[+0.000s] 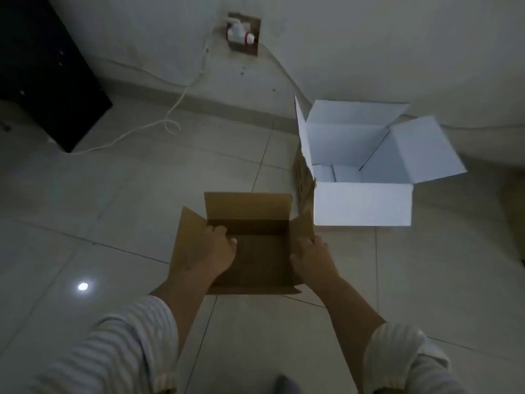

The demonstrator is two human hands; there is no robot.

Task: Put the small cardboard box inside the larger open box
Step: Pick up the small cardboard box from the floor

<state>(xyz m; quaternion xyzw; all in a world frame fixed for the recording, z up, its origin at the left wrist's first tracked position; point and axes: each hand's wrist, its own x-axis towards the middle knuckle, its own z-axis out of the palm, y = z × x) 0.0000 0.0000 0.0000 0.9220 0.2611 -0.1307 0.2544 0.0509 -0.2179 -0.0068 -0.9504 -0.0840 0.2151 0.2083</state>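
Head view: a small brown cardboard box [250,245] sits on the tiled floor [113,209] just below the centre of the frame, its top flaps spread open and its dark inside showing. The left hand [208,253] lies over the box's 9 o'clock side, palm down, fingers curled over the left wall near the flap fold, so it grips that edge. The right hand [312,258] presses against the box's 3 o'clock side beside the right flap, fingers spread along the wall; how firmly it clasps cannot be told. Both forearms come up from 6 o'clock in pale striped sleeves [127,345].

The larger open box [363,206] stands on the floor at about 2 o'clock from the brown box, just beside it, their near corners close or touching; which, cannot be told. It is white inside and out on the faces shown, with a brown printed side facing 9 o'clock. Its flaps stand open, and some pale shapes lie at its bottom, too dim to name.

At 12 o'clock a wall socket [243,32] holds a white plug [240,34], and a white cable [181,100] trails down across the floor towards a dark cabinet [42,66] at 10 o'clock. A bright light spot [82,286] reflects on the tiles at 8 o'clock.
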